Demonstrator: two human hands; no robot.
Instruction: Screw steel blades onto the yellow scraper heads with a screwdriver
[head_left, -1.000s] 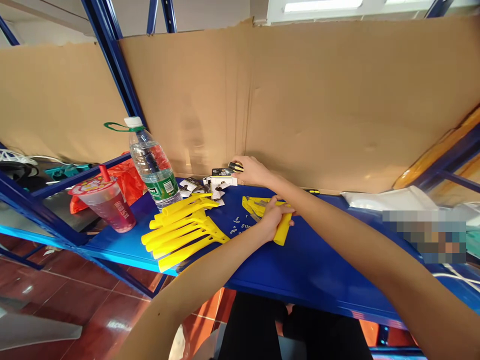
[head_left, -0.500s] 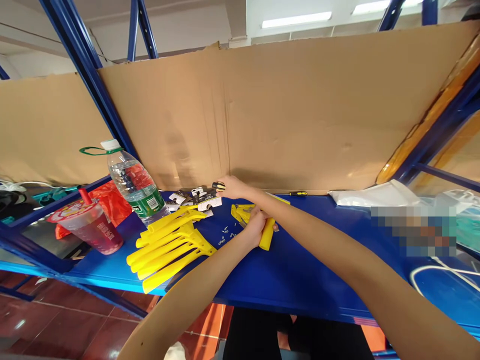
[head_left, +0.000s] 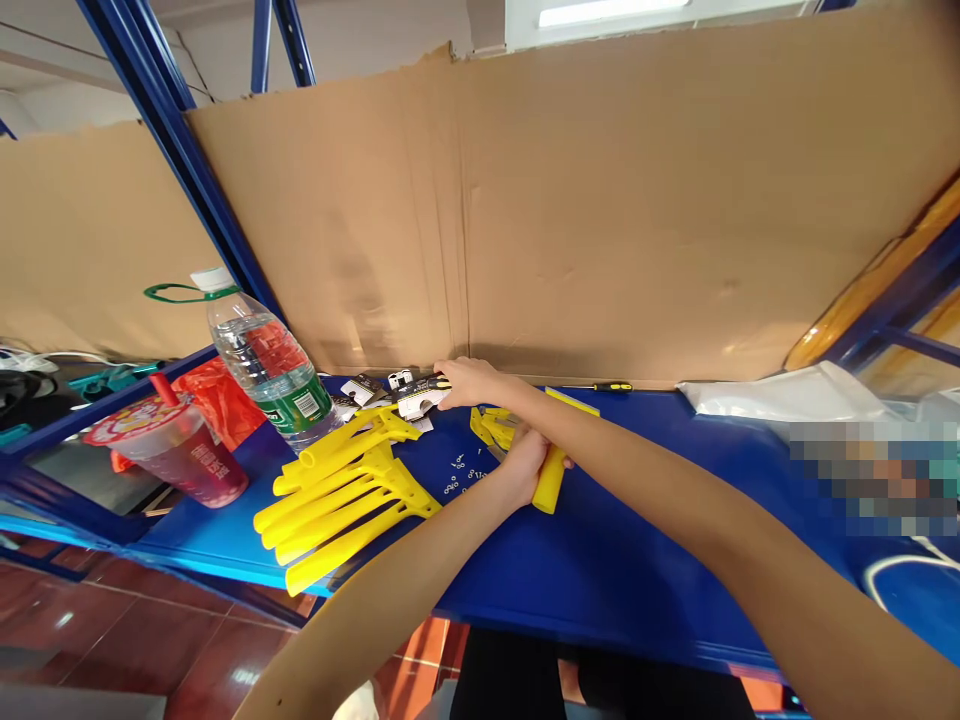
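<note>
My left hand [head_left: 529, 465] is wrapped around a yellow plastic handle [head_left: 550, 482] above the blue shelf. Beyond those fingers, yellow pieces [head_left: 493, 428] lie partly hidden. My right arm crosses over the left, and my right hand [head_left: 472, 382] is at the back of the shelf, fingers closed around a black-and-yellow handled tool [head_left: 441, 382], mostly hidden. Right beside it are black-and-white printed cards [head_left: 416, 398]. Several yellow plastic handles [head_left: 341, 520] lie in a row to the left. Small metal parts [head_left: 454, 478] are scattered between them and my left hand.
A large water bottle [head_left: 281, 375] and a red drink cup [head_left: 187, 455] stand at the left. A screwdriver [head_left: 611, 386] lies along the cardboard wall [head_left: 637, 200]. A white plastic bag [head_left: 780, 390] and a white cable [head_left: 874, 575] are at the right.
My right hand has come down slightly onto the printed cards with the black-and-yellow tool. My left hand keeps its hold on the yellow handle. The view has shifted a little.
</note>
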